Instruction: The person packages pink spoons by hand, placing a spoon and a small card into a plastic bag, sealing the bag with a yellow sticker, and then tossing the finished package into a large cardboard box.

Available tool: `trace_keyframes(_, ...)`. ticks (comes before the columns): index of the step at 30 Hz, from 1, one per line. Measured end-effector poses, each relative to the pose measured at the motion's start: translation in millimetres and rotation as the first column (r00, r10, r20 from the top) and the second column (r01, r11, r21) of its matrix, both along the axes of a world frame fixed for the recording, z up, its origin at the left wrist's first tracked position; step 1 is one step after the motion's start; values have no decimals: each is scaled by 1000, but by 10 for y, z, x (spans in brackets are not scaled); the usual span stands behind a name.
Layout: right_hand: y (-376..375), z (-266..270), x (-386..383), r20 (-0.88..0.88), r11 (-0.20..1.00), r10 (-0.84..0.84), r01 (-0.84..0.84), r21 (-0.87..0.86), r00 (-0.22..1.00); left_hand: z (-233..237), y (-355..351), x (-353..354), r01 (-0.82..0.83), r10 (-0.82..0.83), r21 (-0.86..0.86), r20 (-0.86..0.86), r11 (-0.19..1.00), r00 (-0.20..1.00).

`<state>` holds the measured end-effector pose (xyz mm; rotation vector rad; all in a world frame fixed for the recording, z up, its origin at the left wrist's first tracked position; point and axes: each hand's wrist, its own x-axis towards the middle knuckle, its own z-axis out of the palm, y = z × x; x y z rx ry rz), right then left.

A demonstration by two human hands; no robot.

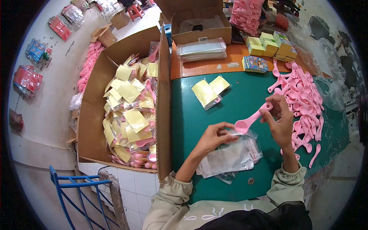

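Observation:
My right hand [279, 117] pinches a pink spoon [251, 119] by the holed end of its handle, and the bowl points down and left. Beside that bowl, my left hand [216, 138] has its thumb and fingers closed on the edge of a clear plastic bag, above a stack of clear bags [230, 157] on the green table [188, 126]. A pile of pink spoons [304, 96] lies to the right of my right hand. Farther back rest two packets with yellow cards [205, 92], pink showing in one.
At the left stands a large cardboard box [164, 103] full of yellow-card packets. Behind are more clear sleeves [201, 50], an open carton [203, 32], small yellow boxes [262, 45], a stack of printed cards [255, 64] and a bag of pink items [246, 15].

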<state>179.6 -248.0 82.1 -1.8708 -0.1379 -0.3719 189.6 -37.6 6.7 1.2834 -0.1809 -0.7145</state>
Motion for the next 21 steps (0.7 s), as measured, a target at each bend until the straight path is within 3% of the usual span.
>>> trace_keyframes(2,50,-30,-7,53,999,-18,15,50,998,28,1,-5,3,-3,-16,-23,1000,1000)
trace_keyframes(10,70,-29,-27,-19,998,56,-56,-43,998,25,-1,-4,1,0,-32,22,999,1000)
trace_keyframes(14,90,-49,-39,-105,973,167,-181,-143,980,55,-59,-43,-59,70,-135,76,989,995)
trace_keyframes(16,104,-76,-45,-67,973,165,-173,-154,984,177,-89,-73,-103,128,-206,113,973,985)
trace_keyframes(20,95,-135,-58,-32,993,102,-104,-49,994,19,21,-30,14,-17,15,249,1000,968)
trace_keyframes(21,79,-136,-65,-8,986,138,-138,-89,990,4,56,-14,66,-78,56,255,996,964)
